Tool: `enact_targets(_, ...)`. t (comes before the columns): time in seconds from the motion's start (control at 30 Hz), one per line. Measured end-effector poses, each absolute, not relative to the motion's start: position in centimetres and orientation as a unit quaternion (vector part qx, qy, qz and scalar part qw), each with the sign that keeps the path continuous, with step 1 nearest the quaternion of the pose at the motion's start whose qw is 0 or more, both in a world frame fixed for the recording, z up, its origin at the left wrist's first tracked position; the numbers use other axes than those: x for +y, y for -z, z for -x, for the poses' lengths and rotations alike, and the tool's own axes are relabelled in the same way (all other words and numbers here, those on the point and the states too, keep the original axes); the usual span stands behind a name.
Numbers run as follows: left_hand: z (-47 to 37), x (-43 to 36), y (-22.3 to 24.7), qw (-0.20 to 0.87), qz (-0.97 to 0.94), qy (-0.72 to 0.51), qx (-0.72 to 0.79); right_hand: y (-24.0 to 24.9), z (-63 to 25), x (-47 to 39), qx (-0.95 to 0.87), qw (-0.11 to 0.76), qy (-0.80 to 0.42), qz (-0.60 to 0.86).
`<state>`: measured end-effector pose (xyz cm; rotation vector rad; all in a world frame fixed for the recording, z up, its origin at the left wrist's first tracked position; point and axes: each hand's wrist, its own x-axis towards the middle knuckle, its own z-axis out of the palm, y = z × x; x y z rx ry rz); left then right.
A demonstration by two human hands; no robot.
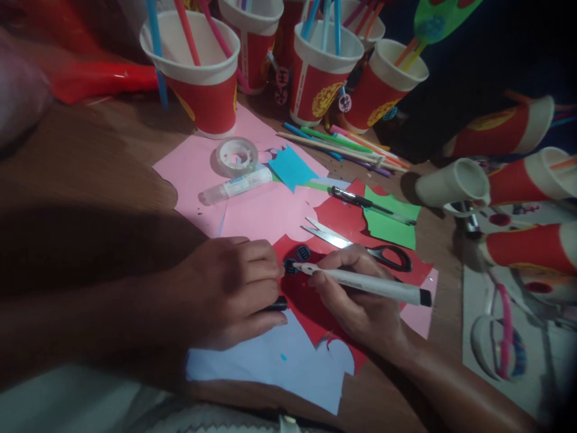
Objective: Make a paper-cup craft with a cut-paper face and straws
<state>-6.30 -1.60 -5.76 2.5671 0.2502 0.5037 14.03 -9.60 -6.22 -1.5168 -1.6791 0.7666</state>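
My right hand grips a white marker with a black end. The marker's tip meets a small blue paper disc bearing black marks, which lies on red paper. Just above it lies a second blue disc, also marked in black. My left hand is closed, its fingertips beside the first disc. A black marker cap pokes out between its thumb and fingers. Scissors with black handles rest partly open beyond my right hand.
Pink paper carries a tape roll and a glue stick. A black pen crosses green paper. Red-and-white paper cups with straws stand behind; a white cup is at right. Light blue paper lies in front.
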Motion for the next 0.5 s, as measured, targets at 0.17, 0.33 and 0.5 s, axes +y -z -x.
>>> enact_targets(0.17,6.33,-1.66,6.03,0.253,-0.946,-0.179,0.090,6.17,-13.96,-9.64,-0.668,0.354,-0.279,0.592)
enact_targets(0.33,6.20,-1.57,5.81,0.253,-0.946,-0.182,0.092,6.22,-13.94,-9.69,-0.672,0.351,-0.264,0.595)
enact_targets(0.5,6.17,-1.45,5.55,0.255,-0.947,-0.171,0.093,6.27,-14.05,-9.73,-0.676,0.356,-0.260,0.591)
